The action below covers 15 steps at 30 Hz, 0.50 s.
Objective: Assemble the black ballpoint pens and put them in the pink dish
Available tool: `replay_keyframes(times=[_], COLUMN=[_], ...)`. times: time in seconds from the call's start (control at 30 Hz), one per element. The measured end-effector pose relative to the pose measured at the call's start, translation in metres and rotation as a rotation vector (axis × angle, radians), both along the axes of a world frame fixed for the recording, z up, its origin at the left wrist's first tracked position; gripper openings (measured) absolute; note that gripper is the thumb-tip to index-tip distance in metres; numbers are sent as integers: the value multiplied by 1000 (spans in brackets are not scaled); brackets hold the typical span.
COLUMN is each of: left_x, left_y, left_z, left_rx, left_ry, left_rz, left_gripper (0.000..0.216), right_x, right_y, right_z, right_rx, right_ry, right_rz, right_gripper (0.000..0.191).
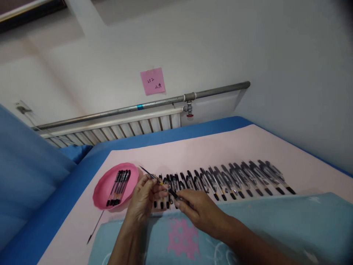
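A slim pen [173, 193] slants between my two hands, its dark pointed end up to the left and its black end down to the right. My left hand [143, 193] pinches it near the middle, where a yellow part shows. The fingers of my right hand [197, 209] close on the black lower end. Whether the pen is in one piece or two joined parts is hard to make out. Just behind my hands, a long row of pen parts [209, 180] with clear barrels and black ends lies on the pink sheet [220, 147].
A pink bowl [97, 184] at the left holds several black-capped pens [120, 187]. A thin refill [95, 228] lies below the bowl. A light blue patterned cloth [275, 221] covers the near side. Beyond the blue-edged surface are a radiator [132, 129] and a pipe [116, 111].
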State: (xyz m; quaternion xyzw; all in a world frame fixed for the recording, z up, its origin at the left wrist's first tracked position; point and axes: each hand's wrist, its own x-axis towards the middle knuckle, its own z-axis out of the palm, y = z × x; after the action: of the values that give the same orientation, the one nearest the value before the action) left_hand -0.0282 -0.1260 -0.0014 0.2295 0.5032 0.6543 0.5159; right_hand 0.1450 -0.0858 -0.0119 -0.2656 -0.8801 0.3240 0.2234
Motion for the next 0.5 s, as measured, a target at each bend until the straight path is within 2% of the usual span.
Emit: replay_keyframes(times=[0.27,0.5], left_x=[2,0], left_y=[0,0], left_z=[-2,-6], left_rx=[-45,-4], left_ry=[50,68], left_rz=[-21,-12], left_gripper=[23,24], right_x=[1,1], right_y=[1,0], right_z=[-3,-2], right_rx=[24,30], right_ry=[13,3], right_rz=[-6,-10], right_gripper=[17,18])
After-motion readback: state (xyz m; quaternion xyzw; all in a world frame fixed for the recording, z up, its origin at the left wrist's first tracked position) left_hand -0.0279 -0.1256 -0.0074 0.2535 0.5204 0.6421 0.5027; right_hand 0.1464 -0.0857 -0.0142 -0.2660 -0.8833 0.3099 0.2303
